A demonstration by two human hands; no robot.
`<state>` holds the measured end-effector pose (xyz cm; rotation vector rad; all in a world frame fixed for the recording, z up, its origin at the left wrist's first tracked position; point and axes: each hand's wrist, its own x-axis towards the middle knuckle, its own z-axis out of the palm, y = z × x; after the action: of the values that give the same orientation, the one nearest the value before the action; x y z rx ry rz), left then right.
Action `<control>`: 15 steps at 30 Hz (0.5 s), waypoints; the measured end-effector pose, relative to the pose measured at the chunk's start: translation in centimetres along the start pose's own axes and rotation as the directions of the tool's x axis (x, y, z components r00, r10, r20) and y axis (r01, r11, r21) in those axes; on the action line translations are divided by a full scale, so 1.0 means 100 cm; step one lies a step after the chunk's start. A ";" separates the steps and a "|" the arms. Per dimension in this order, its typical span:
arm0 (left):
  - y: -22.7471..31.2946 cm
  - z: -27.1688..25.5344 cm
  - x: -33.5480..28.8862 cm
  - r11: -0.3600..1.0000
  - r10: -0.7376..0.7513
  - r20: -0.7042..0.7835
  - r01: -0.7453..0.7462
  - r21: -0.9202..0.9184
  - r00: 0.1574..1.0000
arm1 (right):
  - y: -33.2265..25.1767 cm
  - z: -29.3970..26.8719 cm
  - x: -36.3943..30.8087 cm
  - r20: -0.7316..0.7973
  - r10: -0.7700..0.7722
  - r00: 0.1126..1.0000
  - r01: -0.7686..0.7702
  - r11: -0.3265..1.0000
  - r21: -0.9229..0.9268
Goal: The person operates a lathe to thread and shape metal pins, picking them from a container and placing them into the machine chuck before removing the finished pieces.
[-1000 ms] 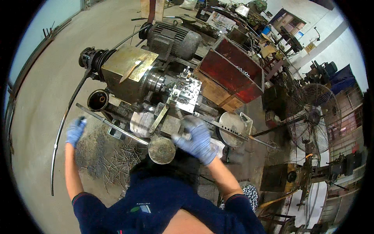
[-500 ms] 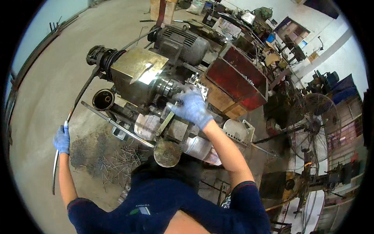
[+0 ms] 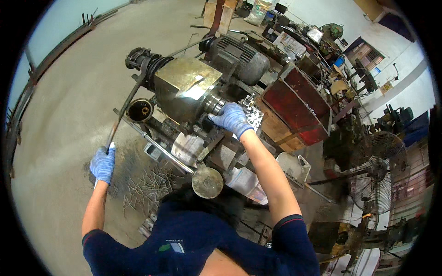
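My left hand (image 3: 103,164), in a blue knit glove, is closed round the lower part of a long dark metal lever (image 3: 123,109). The lever slopes up to the round, ribbed end (image 3: 143,64) of a greasy machine. My right hand (image 3: 231,118), gloved alike, is at the machine's ringed metal spindle (image 3: 214,105), fingers curled by its front. Whatever those fingertips grip is hidden. Left of the spindle sits the brassy box-shaped housing (image 3: 186,76). A speckled metal plate (image 3: 253,117) lies just right of the right hand.
A red bin (image 3: 294,103) on a wooden base stands right of the machine. An electric motor (image 3: 241,60) sits behind. A steel bar (image 3: 161,148) and a round disc (image 3: 207,181) are close to my body. Thin metal rods (image 3: 149,188) litter the floor; a large fan (image 3: 377,172) is at right.
The left hand has swung right and toward the machine with the lever. My right hand has come down from above the spindle to its front, fingers drawn in. The view has shifted slightly.
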<state>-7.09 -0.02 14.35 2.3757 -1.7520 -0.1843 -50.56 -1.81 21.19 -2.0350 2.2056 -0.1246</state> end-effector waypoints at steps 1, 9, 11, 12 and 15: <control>0.004 -0.002 -0.005 1.000 -0.011 0.020 0.011 -0.022 1.000 | 0.001 0.000 -0.001 -0.009 0.013 1.000 -0.013 1.000 0.020; 0.010 0.012 -0.012 0.995 0.084 -0.092 -0.088 -0.042 0.992 | 0.013 0.004 -0.011 -0.186 -0.007 0.983 -0.001 0.999 -0.045; 0.007 0.007 -0.013 0.969 0.166 -0.122 -0.185 -0.164 0.978 | 0.015 -0.009 -0.023 -0.294 0.036 0.955 -0.032 0.999 0.019; 0.001 0.010 -0.006 0.981 0.174 -0.126 -0.183 -0.069 0.977 | 0.013 -0.018 -0.030 -0.356 0.089 0.930 -0.056 0.993 0.103; -0.001 0.020 0.028 0.926 0.376 -0.106 -0.377 0.008 0.921 | 0.017 -0.019 -0.057 -0.681 0.064 0.730 0.338 0.832 0.440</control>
<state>-6.59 -2.81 12.41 1.9468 -2.1011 -0.0137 -52.05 3.99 23.04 -1.9745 1.9398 -1.5548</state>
